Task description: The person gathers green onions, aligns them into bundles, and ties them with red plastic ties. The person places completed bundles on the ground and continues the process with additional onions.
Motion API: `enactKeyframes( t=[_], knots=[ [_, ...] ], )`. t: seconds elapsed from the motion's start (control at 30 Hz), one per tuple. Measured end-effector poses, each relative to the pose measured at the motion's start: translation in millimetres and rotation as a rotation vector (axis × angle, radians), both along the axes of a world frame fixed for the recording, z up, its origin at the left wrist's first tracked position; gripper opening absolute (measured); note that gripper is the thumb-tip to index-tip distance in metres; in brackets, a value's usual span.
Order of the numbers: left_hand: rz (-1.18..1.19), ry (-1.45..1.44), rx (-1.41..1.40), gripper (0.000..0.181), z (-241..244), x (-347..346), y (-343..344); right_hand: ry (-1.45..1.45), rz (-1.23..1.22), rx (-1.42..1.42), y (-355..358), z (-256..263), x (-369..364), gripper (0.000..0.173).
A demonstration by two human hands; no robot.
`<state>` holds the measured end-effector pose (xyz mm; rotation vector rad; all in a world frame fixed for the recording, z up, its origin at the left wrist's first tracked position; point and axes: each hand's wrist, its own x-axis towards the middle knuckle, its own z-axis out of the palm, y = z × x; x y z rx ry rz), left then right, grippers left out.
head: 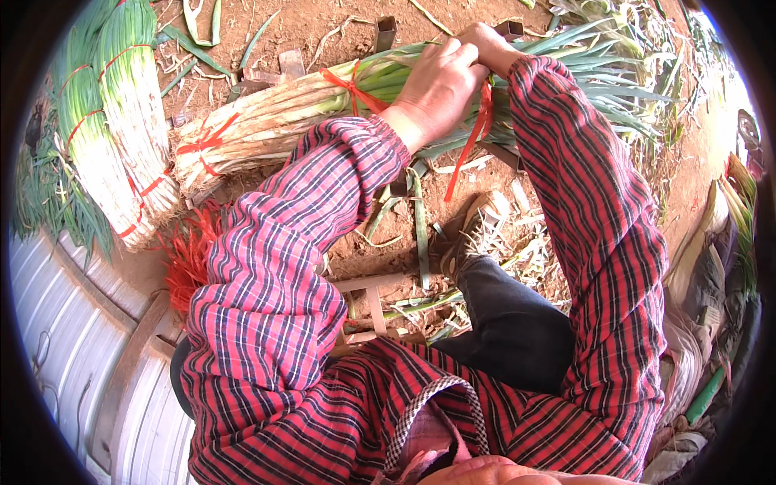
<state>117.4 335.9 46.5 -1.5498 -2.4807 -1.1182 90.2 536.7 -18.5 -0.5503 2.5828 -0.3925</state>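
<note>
A long bundle of green onions (pixel 260 124) lies before me, roots to the left and green leaves spreading to the right. One red plastic strip (pixel 209 142) binds it near the roots, and another (pixel 351 88) goes round its middle. Over the leafy part, my left hand (pixel 439 88) is curled on a third red plastic strip (pixel 479 121), whose loose end hangs down. My right hand (pixel 488 45) is bent against the left one at the same spot. Its fingertips are hidden, so its hold cannot be made out.
Tied green onion bundles (pixel 121 115) lie at the left, above corrugated metal sheeting (pixel 60 303). Red strips (pixel 194 254) are heaped by my left sleeve. Square metal tube ends (pixel 385 33) stick up beside the bundle. Leaf scraps litter the soil near my shoe (pixel 479 224); husks (pixel 709 242) lie right.
</note>
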Motion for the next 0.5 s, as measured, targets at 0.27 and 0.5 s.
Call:
enactKeyframes(
  t=[0.27, 0.5],
  knots=[
    [0.034, 0.101, -0.018, 0.012, 4.4, 11.9, 5.1, 0.042, 0.003, 0.158, -3.1, 0.1, -1.8, 0.023],
    [0.122, 0.068, -0.052, 0.011, -2.7, 19.9, 19.9, -0.053, -0.05, 0.159, -4.5, 8.0, -3.4, 0.022]
  ],
)
